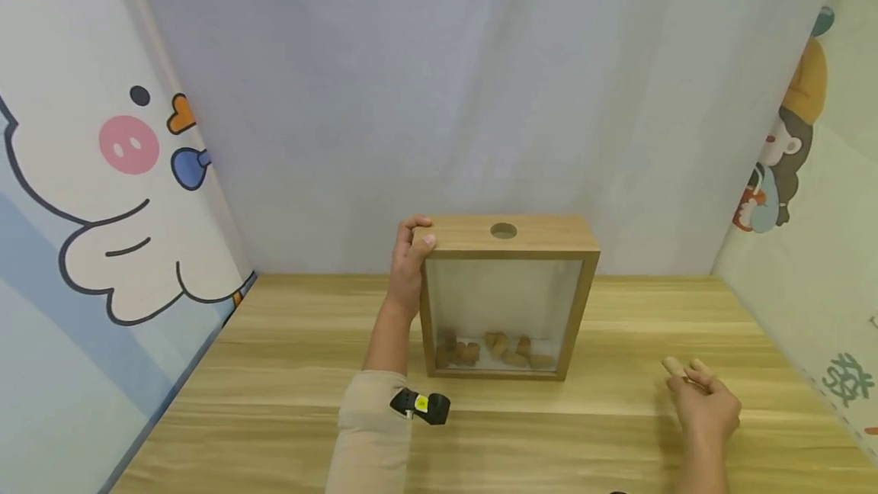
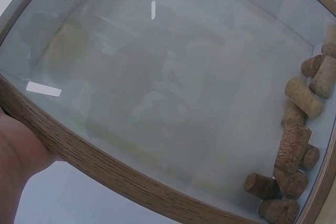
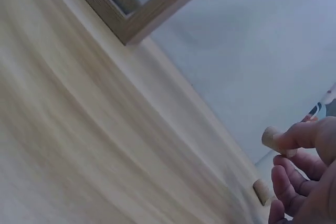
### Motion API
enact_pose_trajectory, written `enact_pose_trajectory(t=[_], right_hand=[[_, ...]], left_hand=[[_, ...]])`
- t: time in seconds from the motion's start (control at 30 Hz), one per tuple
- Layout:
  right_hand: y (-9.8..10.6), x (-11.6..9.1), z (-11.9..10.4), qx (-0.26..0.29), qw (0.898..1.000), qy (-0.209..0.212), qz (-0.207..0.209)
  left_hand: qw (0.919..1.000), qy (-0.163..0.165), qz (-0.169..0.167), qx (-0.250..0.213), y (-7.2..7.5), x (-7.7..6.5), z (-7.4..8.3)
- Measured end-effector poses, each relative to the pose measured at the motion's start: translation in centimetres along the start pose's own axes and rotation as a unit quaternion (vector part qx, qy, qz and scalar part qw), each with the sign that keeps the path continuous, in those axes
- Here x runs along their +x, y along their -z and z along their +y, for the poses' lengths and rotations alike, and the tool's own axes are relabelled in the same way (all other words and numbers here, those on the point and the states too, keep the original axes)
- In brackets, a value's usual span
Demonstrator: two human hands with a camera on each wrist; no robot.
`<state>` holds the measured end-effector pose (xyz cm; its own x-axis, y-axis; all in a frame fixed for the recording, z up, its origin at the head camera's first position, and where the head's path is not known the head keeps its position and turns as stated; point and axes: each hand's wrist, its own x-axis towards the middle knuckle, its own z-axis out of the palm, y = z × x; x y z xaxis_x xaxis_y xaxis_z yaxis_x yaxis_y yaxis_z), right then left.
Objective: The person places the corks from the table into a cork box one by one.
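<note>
A wooden shadow box (image 1: 506,241) with a clear front stands upright on the table, a round hole in its top. Several corks (image 2: 302,98) lie along its bottom, behind the pane. My left hand (image 1: 409,261) grips the box's upper left corner, thumb on top. Off to the right of the box, my right hand (image 1: 706,402) pinches a wine cork (image 3: 271,139) between thumb and fingertips, above the table. Lower in the right wrist view, a second cork (image 3: 261,191) shows just beyond the curled fingers, which partly hide it.
The wood-grain table (image 1: 309,349) meets a pale curtain (image 1: 329,97) close behind the box. A cartoon-printed panel (image 1: 75,265) borders the left side, and another printed panel (image 1: 809,273) borders the right. A black wrist camera (image 1: 421,405) sits on the left sleeve.
</note>
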<state>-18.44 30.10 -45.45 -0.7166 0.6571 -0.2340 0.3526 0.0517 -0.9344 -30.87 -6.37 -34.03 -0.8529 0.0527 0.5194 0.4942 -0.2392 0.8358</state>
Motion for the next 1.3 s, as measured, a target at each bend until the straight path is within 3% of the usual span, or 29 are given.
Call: enact_pose_trajectory(t=[0.27, 0.6, 0.9, 1.0, 1.3], right_hand=[[-0.4, -1.8, -1.8, 0.14, 0.989, 0.0, -0.039], [-2.1, -4.2, -4.9, 0.331, 0.941, 0.032, -0.062], [-3.9, -6.4, -7.6, 0.386, 0.912, 0.105, -0.096], [-4.3, -7.1, -8.8, 0.413, 0.894, 0.14, -0.105], [-4.4, -9.3, -12.6, 0.506, 0.816, 0.237, -0.148]], left_hand=[[1.0, 0.0, 0.004, 0.001, 0.0, -0.1, -0.3], [0.9999, 0.011, 0.005, -0.006, -0.2, -0.2, 0.0], [0.9998, 0.008, 0.005, -0.019, -0.1, 0.1, -0.1], [0.9997, 0.009, 0.005, -0.023, -0.1, 0.1, 0.0], [0.9997, 0.014, 0.011, -0.014, -0.1, 0.1, 0.2]])
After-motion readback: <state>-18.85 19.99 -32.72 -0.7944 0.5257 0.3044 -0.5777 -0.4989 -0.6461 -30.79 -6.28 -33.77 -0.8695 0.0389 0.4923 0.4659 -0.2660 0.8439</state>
